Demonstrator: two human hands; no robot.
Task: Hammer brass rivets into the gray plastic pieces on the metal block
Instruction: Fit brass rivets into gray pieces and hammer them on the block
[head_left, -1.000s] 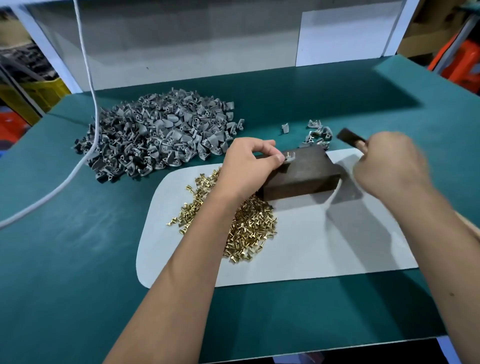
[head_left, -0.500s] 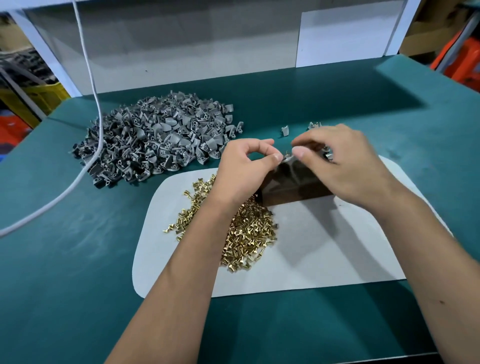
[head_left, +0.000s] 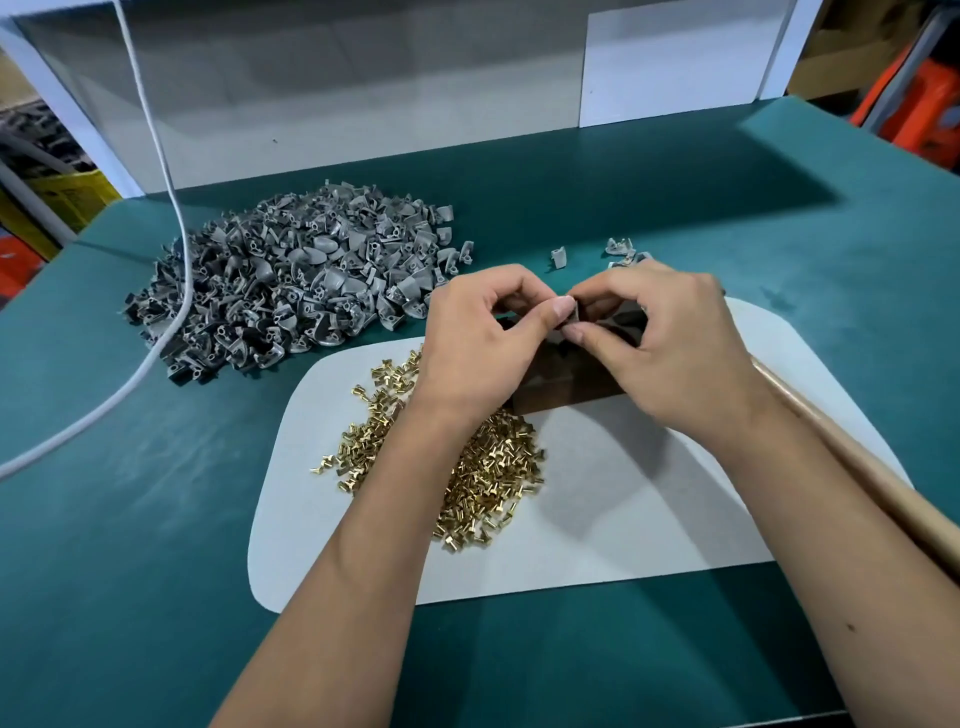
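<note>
My right hand (head_left: 670, 343) has left the hammering and joins my left hand (head_left: 483, 338), both pinching the small gray plastic piece (head_left: 571, 318) over the dark metal block (head_left: 566, 387); looks like a swap.

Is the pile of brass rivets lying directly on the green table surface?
No, the brass rivets lie on the white mat, which itself lies on the green table.

We see our left hand (head_left: 483, 343) and right hand (head_left: 670, 338) pinching one gray plastic piece (head_left: 571, 315) over the metal block (head_left: 566, 384). Brass rivets (head_left: 488, 467) lie at the block's 7 o'clock, the gray pile (head_left: 291, 291) at 10, a wooden handle (head_left: 857, 467) at 4.
</note>
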